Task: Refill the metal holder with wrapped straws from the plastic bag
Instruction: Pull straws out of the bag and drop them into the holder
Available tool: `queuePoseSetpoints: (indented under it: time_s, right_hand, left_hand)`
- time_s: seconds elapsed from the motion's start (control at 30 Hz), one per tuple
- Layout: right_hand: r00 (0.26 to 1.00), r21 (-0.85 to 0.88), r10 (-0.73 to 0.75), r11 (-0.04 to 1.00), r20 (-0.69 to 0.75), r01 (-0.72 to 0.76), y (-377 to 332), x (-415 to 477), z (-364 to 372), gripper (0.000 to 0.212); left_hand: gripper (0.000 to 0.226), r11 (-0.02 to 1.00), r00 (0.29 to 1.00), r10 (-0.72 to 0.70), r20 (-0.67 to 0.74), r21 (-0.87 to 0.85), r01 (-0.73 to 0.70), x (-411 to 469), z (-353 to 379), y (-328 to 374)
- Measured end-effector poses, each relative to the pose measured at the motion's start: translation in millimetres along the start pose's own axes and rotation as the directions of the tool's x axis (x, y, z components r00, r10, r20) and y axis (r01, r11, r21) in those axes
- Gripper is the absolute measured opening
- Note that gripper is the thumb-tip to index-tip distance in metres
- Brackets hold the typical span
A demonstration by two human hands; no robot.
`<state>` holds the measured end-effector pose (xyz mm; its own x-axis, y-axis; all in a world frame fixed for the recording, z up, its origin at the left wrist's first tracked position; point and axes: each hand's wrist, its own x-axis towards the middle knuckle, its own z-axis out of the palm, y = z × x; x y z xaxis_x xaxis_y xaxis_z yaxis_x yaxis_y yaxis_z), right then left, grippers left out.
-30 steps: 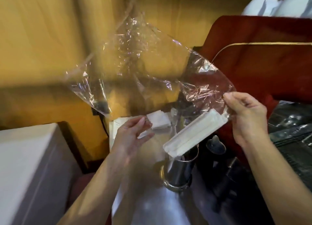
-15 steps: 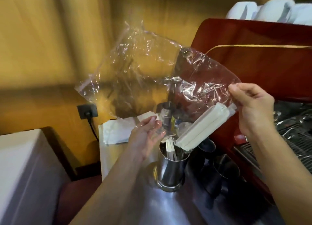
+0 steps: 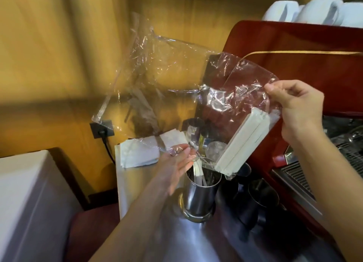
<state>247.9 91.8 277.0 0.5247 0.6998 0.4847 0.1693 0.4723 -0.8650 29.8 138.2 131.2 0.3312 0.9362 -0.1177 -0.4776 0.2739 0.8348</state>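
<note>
A clear crinkled plastic bag (image 3: pixel 176 81) is held up over the counter. Inside it a bundle of white wrapped straws (image 3: pixel 243 141) slants down, its lower end just above the rim of the shiny metal holder (image 3: pixel 200 198). A few wrapped straws (image 3: pixel 198 173) stand in the holder. My right hand (image 3: pixel 294 108) pinches the bag's upper right corner next to the bundle's top. My left hand (image 3: pixel 176 161) grips the bag's lower edge beside the holder's left rim.
A red espresso machine (image 3: pixel 294 61) with white cups (image 3: pixel 314 12) on top fills the right. Dark metal pitchers (image 3: pixel 261 195) stand right of the holder. Folded white napkins (image 3: pixel 141 151) lie behind on the steel counter (image 3: pixel 133 183). A wall socket (image 3: pixel 101 129) and white cabinet (image 3: pixel 25 202) are left.
The bundle of straws has slid lower in the bag toward the holder's mouth. Both hands have kept their grip, and the bag's free end has swung up and left.
</note>
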Motion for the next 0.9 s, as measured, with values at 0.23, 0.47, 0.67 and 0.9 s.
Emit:
queuePoseSetpoints:
  time_s: [0.23,0.47,0.67,0.9]
  right_hand:
    - [0.989,0.071,0.141,0.988,-0.042,-0.138,14.0,-4.0,-11.7,0.017]
    - [0.965,0.098,0.259,0.962,-0.031,-0.255,33.0,-19.2,-5.8,0.021]
    - [0.952,0.063,0.303,0.950,0.042,-0.305,48.5,-27.5,8.6,0.016]
    - [0.955,0.071,0.276,0.956,0.109,-0.284,50.9,-29.2,30.8,0.014]
  left_hand:
    - [0.006,0.956,0.960,0.273,-0.065,0.134,-0.263,-3.9,3.3,5.4]
    - [0.009,0.941,0.931,0.338,-0.138,0.083,-0.329,-5.6,-3.3,18.3]
    - [0.010,0.950,0.933,0.308,-0.185,-0.002,-0.313,-11.9,-17.3,29.0]
    - [0.009,0.953,0.941,0.273,-0.201,-0.079,-0.293,-13.2,-39.5,29.9]
